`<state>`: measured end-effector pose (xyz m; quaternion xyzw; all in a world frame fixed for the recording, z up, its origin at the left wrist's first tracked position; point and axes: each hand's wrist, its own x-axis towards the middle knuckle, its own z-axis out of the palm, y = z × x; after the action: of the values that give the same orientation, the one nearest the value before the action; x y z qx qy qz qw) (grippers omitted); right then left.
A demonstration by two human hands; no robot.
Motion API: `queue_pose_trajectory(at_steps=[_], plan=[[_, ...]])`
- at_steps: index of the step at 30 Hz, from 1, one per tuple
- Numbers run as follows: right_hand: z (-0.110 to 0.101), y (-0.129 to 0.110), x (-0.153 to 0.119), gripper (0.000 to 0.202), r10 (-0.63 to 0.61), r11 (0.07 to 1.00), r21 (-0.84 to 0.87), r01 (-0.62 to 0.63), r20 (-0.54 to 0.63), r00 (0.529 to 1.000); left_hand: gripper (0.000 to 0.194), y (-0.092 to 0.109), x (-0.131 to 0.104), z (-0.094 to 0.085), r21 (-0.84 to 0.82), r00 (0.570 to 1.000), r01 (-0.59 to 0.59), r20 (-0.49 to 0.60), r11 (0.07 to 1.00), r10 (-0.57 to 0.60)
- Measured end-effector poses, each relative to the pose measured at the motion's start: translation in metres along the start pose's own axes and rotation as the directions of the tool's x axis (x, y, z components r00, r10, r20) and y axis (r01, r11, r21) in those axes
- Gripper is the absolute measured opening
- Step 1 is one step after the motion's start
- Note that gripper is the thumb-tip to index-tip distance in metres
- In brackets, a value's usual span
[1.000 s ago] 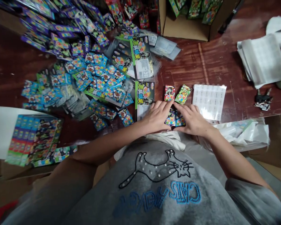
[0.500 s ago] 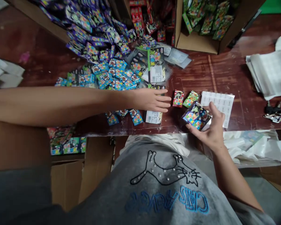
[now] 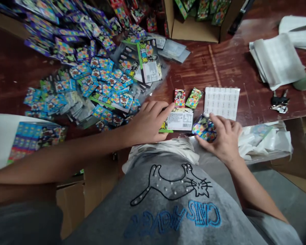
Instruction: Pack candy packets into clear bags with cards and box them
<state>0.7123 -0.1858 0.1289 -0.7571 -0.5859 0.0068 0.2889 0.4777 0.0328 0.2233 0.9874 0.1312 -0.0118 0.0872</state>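
While the small packets (image 3: 203,128) sit in the half-curled right hand (image 3: 225,136), outside the printed sleeve (image 3: 182,121) at nine o'clock, the half-open left hand (image 3: 150,120) grips that sleeve by its edges. Loose just beyond it lie the red packet (image 3: 180,98), towards half past ten, and the green packet (image 3: 194,98), at eleven; the label sheet (image 3: 221,100) lies at one.

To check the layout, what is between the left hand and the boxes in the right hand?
The head view shows a printed packet with barcode label between the left hand and the boxes.
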Motion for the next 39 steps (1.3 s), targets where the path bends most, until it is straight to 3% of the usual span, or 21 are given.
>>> queue_pose_trajectory(at_steps=[3,8,12,19,24,28,31,33,36,37,39], plan=[[0.008,0.005,0.008,0.100,-0.243,0.962,0.173,0.212,0.186,0.952,0.099,0.012,-0.033,0.018,-0.003,0.996,0.081,0.041,0.997,-0.081],[0.042,0.007,0.044,0.105,-0.551,0.817,0.401,0.415,0.330,0.767,0.099,0.028,-0.073,0.057,-0.025,0.958,0.284,0.041,0.959,-0.283],[0.056,0.016,0.070,0.127,-0.627,0.758,0.453,0.469,0.311,0.714,0.104,0.025,-0.083,0.078,-0.029,0.910,0.415,-0.011,0.909,-0.415],[0.050,0.031,0.099,0.082,-0.650,0.744,0.482,0.463,0.360,0.669,0.107,0.020,-0.076,0.082,-0.129,0.918,0.393,-0.004,0.910,-0.397],[0.055,0.023,0.116,0.079,-0.639,0.757,0.465,0.459,0.381,0.668,0.102,0.018,-0.067,0.081,-0.178,0.912,0.405,0.009,0.897,-0.410],[0.059,0.015,0.112,0.086,-0.638,0.763,0.417,0.494,0.363,0.679,0.102,0.020,-0.063,0.083,-0.186,0.891,0.445,-0.010,0.876,-0.454],[0.058,0.010,0.099,0.099,-0.567,0.818,0.318,0.480,0.305,0.765,0.102,0.021,-0.060,0.083,-0.167,0.891,0.445,-0.014,0.880,-0.453],[0.055,0.007,0.090,0.097,-0.522,0.850,0.245,0.467,0.266,0.811,0.100,0.021,-0.057,0.082,-0.151,0.893,0.444,-0.012,0.883,-0.450],[0.049,0.007,0.085,0.088,-0.542,0.839,0.236,0.491,0.286,0.790,0.097,0.021,-0.053,0.079,-0.136,0.895,0.443,0.000,0.886,-0.447],[0.047,0.009,0.089,0.088,-0.523,0.851,0.229,0.473,0.286,0.803,0.097,0.020,-0.053,0.078,-0.137,0.895,0.442,0.005,0.887,-0.445],[0.044,0.017,0.102,0.099,-0.394,0.918,0.163,0.362,0.260,0.882,0.097,0.020,-0.052,0.078,-0.146,0.896,0.441,0.014,0.886,-0.444]])
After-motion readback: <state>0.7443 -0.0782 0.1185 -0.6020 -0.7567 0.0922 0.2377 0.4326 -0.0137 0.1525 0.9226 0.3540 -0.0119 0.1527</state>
